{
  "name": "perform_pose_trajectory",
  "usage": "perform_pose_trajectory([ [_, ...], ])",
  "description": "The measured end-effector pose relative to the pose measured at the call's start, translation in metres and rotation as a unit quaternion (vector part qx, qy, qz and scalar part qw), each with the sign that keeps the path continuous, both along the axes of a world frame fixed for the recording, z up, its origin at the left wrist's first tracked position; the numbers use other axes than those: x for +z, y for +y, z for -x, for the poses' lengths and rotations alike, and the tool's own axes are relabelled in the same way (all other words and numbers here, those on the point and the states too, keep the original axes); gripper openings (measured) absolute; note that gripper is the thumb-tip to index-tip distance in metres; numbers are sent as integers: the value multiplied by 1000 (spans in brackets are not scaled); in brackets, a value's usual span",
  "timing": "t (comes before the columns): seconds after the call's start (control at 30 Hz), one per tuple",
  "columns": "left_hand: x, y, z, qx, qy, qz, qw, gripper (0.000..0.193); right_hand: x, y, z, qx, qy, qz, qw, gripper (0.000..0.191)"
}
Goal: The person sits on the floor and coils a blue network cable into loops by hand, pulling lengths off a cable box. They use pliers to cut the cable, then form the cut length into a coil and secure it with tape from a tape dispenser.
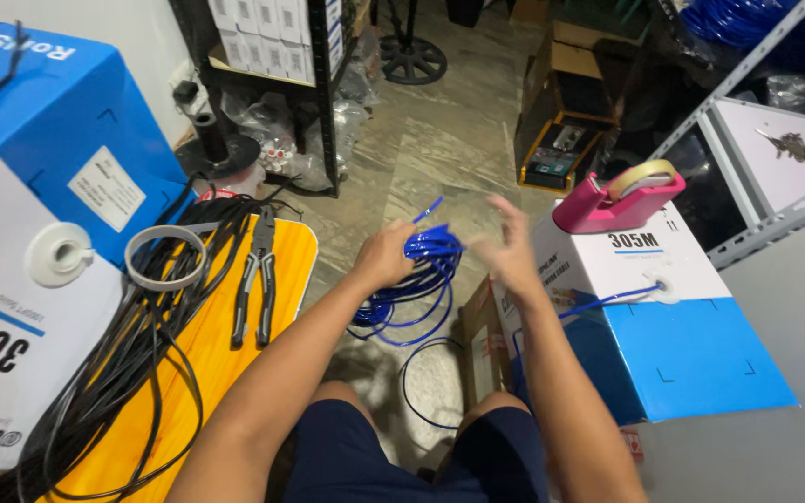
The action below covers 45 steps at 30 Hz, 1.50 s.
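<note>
Blue cable coil (418,279), hanging in loops over the floor just beyond the knees, gripped at its upper left edge. Left hand (386,253) closed around the gathered strands, fingers wrapped tight, apparently to keep the loops bundled together. Right hand (507,250) just right of the coil, blurred, fingers spread open, nothing clearly held; whether touching the cable, impossible to tell. One loose loop drooping lower, near the legs.

Right of the hands, a white and blue cable box (649,326), with a blue strand leading out of the round hole in its near face toward the coil, so probably the source of the cable. On top of that box, a pink tape dispenser (619,200), parked within arm's reach.

To the left, a yellow stool top (235,345) carrying a bundle of black cable (132,345), a roll of clear tape (166,257) and a pair of grey-handled pliers (255,279), all laid close by. Far left, a second large blue and white box (39,214). Further off, a dark metal shelf (277,65) with small white cartons.
</note>
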State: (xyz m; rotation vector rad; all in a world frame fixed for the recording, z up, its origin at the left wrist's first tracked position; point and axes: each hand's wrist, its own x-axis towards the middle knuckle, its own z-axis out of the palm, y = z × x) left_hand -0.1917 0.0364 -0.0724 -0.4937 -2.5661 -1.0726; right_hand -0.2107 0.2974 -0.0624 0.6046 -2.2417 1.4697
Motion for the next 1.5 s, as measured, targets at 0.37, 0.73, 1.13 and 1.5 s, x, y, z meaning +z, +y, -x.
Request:
perform_pose_trajectory([
  [0.37,14,9,-10,-165,57,-122,977,47,18,-46,10,63,-66,-295,951,40],
  [0.73,2,-4,13,-77,-205,-238,946,60,13,-10,27,66,-309,-31,948,33],
  [1.13,-9,-13,25,-155,-279,-203,926,35,-5,15,42,137,-356,3,924,30],
  [1.5,-14,-17,22,-169,-240,-68,953,26,8,52,52,23,-206,-85,975,24],
])
